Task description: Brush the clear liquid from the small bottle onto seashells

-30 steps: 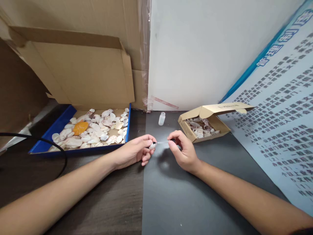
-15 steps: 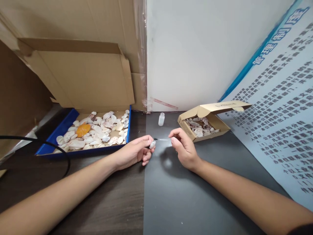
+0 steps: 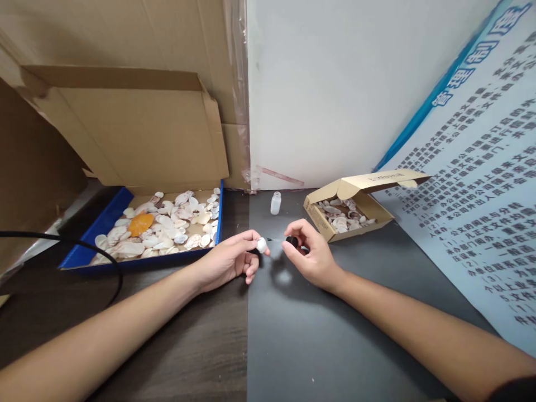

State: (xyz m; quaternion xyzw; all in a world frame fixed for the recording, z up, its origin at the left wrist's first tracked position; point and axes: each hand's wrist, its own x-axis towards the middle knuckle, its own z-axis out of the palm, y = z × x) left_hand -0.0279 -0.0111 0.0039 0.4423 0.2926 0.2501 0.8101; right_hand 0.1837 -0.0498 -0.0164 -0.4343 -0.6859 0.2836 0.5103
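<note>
A small white seashell (image 3: 261, 245) is pinched between the thumb and fingers of my left hand (image 3: 234, 258). My right hand (image 3: 312, 254) grips the black cap (image 3: 292, 242) of a brush applicator. From the cap a thin clear stem runs left to a dark brush tip (image 3: 270, 240), which is a short way off the shell. Behind both hands, a small whitish bottle (image 3: 275, 203) stands upright without a lid on the dark grey mat (image 3: 293, 346).
On the left, a blue-edged cardboard box (image 3: 140, 261) holds many shells, including an orange one (image 3: 141, 224). A smaller carton (image 3: 349, 231) with shells is at the right. A black cable (image 3: 75, 239) curves in from the left. Cardboard and a white panel (image 3: 310, 95) rise behind.
The brush tip has come away from the shell toward the right. My right hand has turned, so the black cap now shows. The shell is tilted more toward the camera.
</note>
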